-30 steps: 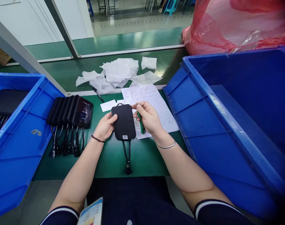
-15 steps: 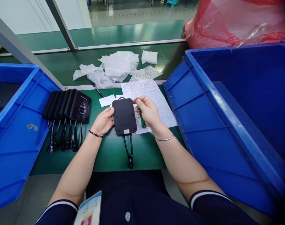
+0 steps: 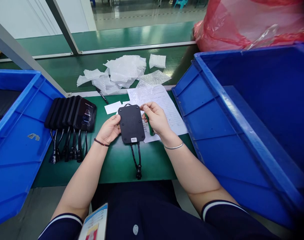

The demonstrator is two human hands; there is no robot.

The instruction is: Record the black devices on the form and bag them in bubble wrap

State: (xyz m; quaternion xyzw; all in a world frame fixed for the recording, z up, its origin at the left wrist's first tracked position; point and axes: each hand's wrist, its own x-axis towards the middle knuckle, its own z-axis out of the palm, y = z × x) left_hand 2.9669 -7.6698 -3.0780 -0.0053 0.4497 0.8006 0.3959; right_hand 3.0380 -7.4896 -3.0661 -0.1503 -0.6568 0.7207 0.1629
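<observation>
A flat black box (image 3: pixel 131 124) with screws at its edges and a small white label near its bottom is held above the green table. Two short black cables (image 3: pixel 138 160) hang from its lower edge. My left hand (image 3: pixel 110 129) grips the box's left side, thumb on the face. On the other side, my right hand (image 3: pixel 155 119) has its fingertips at the box's upper right edge, and a green tool (image 3: pixel 150 126) is held in its curled fingers.
Several similar black boxes (image 3: pixel 85 115) with cables stand at left, beside a blue bin (image 3: pixel 19 143). Another blue bin (image 3: pixel 207 100) is at right. Papers (image 3: pixel 173 115), a pen (image 3: pixel 102 95) and bubble wrap (image 3: pixel 127 70) lie behind the hands.
The whole view has shifted slightly, and the box tilts a little differently to the light. Both hands keep the same hold.
</observation>
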